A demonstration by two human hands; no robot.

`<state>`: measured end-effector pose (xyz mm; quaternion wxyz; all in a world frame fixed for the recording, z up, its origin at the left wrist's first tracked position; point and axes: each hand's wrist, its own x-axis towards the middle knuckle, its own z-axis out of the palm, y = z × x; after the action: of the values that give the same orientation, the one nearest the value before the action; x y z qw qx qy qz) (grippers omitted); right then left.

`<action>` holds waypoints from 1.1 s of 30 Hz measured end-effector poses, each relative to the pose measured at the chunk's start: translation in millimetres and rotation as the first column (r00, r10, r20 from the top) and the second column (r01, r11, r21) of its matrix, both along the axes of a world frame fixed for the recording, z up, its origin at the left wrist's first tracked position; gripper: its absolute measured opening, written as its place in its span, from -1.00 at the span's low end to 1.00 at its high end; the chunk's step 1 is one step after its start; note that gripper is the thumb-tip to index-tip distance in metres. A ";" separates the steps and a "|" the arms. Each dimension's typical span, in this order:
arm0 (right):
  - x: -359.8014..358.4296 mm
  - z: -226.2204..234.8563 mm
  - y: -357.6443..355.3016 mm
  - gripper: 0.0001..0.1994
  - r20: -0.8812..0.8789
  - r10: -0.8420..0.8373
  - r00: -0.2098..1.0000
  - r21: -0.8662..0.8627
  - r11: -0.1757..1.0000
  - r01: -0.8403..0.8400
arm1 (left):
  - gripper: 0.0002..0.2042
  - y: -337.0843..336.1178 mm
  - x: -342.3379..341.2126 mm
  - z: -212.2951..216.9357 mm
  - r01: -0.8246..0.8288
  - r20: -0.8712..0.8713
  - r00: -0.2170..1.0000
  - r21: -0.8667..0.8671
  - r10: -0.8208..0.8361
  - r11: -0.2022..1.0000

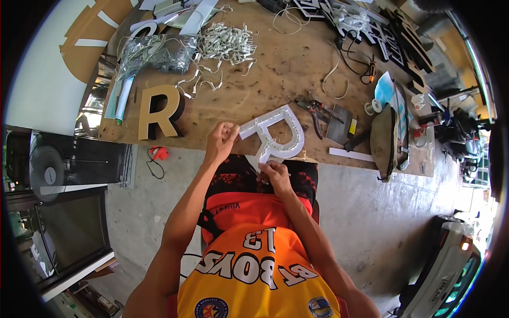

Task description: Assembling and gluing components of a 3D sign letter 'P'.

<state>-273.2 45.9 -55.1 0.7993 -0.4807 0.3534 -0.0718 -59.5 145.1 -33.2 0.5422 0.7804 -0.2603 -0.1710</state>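
A white letter-shaped sign shell (pixel 275 135) lies tilted at the near edge of a wooden workbench (pixel 249 90), with small light modules inside it. My left hand (pixel 221 139) pinches its upper left end. My right hand (pixel 275 175) grips its lower leg, which hangs over the bench edge above my lap. A gold letter of the same shape (pixel 157 111) lies flat on the bench to the left, apart from both hands.
A pile of white modules and wire (pixel 225 45) and a clear plastic bag (pixel 154 53) lie at the back of the bench. Pliers (pixel 318 114), a tape roll (pixel 374 106), black letters (pixel 397 37) sit right. A fan (pixel 47 172) stands left; a vehicle (pixel 450 270) lower right.
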 end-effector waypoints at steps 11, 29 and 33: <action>-45.5 39.1 -70.3 -0.82 0.062 0.351 0.934 -0.131 0.931 -0.341 | -0.77 26.1 -16.4 0.2 0.191 -0.551 0.807 -0.098 -0.213 0.977; -26.2 37.5 -56.9 -0.78 0.080 0.163 0.983 -0.282 0.950 -0.134 | -0.62 22.4 -26.4 42.3 0.239 -0.664 0.659 -0.263 -0.355 0.935; -26.8 33.1 -55.8 -0.78 0.040 0.154 0.987 -0.327 0.936 -0.133 | -0.66 10.7 -44.0 52.0 -0.016 -0.385 0.912 -0.381 -0.143 0.924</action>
<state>-300.0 -9.9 -22.0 0.7240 -0.6270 0.2745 -0.0858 -103.5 155.8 18.9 0.7175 0.6004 -0.1959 -0.2938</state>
